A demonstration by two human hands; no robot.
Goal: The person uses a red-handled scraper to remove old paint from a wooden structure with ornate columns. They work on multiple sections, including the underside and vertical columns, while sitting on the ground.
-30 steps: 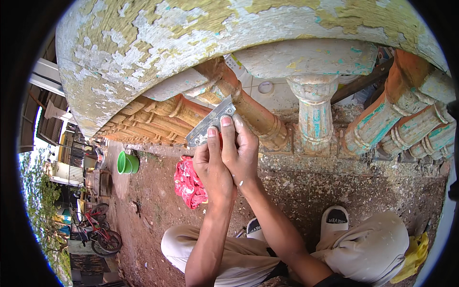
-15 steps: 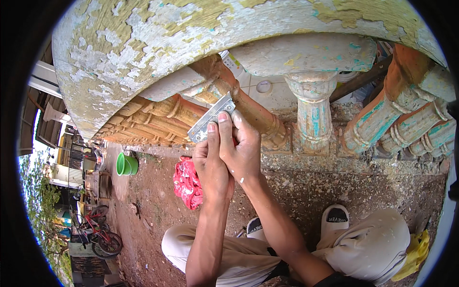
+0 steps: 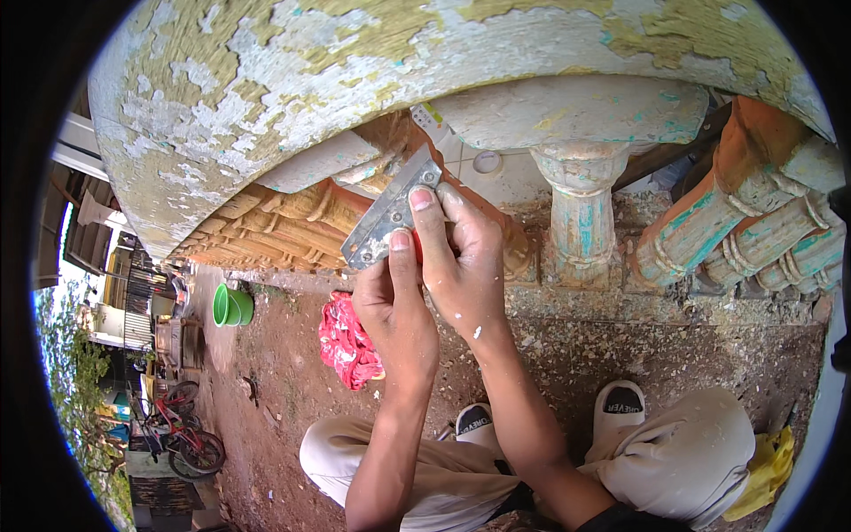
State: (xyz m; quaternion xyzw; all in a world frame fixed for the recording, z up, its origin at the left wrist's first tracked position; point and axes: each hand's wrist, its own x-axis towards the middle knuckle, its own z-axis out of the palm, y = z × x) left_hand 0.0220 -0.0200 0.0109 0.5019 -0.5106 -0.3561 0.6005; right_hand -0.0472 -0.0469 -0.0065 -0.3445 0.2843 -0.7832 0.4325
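Observation:
Between both hands is a paint scraper (image 3: pixel 383 213) with a wide grey metal blade and rivets; a bit of its red handle shows behind the fingers. My left hand (image 3: pixel 397 324) pinches the blade's lower left part, thumb laid on the metal. My right hand (image 3: pixel 465 257) grips it higher up, its thumb near a rivet; white paint specks mark the skin. The scraper is tilted, close to the orange balusters (image 3: pixel 301 222) and under the curved rail (image 3: pixel 266 97) with flaking yellow and white paint. Most of the handle is hidden by my fingers.
A pale baluster (image 3: pixel 581 213) with turquoise patches stands to the right. Paint chips litter the dirt ground (image 3: pixel 532 355). A crumpled red cloth or bag (image 3: pixel 347 341), a green bucket (image 3: pixel 233 306) and a red bicycle (image 3: pixel 191 434) are at left; a yellow bag (image 3: pixel 764 474) lies lower right.
The scraper has turned so its blade faces me more fully. My hands have spread slightly apart, the right one shifting a little to the right.

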